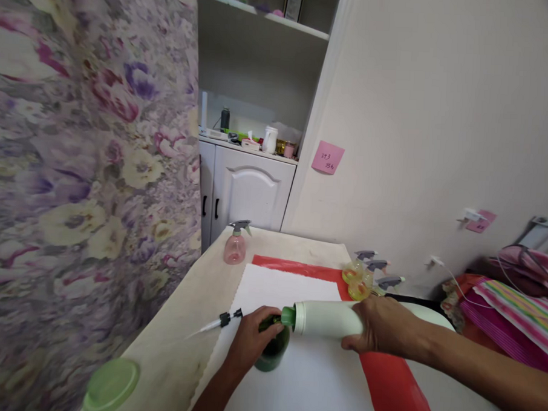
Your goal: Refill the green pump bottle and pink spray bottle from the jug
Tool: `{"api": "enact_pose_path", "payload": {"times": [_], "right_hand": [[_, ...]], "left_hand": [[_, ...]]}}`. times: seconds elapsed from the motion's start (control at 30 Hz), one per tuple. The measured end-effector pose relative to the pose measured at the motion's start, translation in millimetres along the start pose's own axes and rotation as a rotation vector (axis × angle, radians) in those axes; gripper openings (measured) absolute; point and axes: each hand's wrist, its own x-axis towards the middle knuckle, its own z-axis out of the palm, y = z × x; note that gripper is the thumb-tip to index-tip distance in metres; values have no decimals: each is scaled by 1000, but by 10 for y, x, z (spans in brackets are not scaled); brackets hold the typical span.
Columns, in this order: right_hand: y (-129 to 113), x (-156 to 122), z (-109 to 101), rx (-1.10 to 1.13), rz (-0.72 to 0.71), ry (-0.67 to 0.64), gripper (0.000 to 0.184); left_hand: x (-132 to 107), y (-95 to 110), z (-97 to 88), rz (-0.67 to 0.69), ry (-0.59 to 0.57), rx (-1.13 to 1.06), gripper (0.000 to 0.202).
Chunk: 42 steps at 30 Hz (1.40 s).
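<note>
My right hand (375, 328) grips a pale green bottle (326, 318), held almost level with its mouth facing left. Something green (288, 316) juts from that mouth over the top of a dark green bottle (272, 354); whether it is liquid or a spout I cannot tell. My left hand (257, 338) closes round the upper part of the dark green bottle, which stands on a white sheet (321, 377). Left of this hand lies a black pump head (225, 319) with its clear tube. A round green lid (112, 385) rests at the lower left.
A pink spray bottle (235, 247) stands at the table's far left. Several yellowish spray bottles (359, 282) are grouped at the far right, beside a red sheet (397, 392). A floral curtain (89, 161) hangs on the left; striped bedding (510, 307) lies to the right.
</note>
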Motion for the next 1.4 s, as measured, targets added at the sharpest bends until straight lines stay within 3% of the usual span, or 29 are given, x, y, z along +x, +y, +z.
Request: {"api": "enact_pose_path", "payload": {"times": [1.4], "right_hand": [[-70,-20,-83,12,43,-22,43]], "left_hand": [[-1,24,9,6,3,13,16]]}}
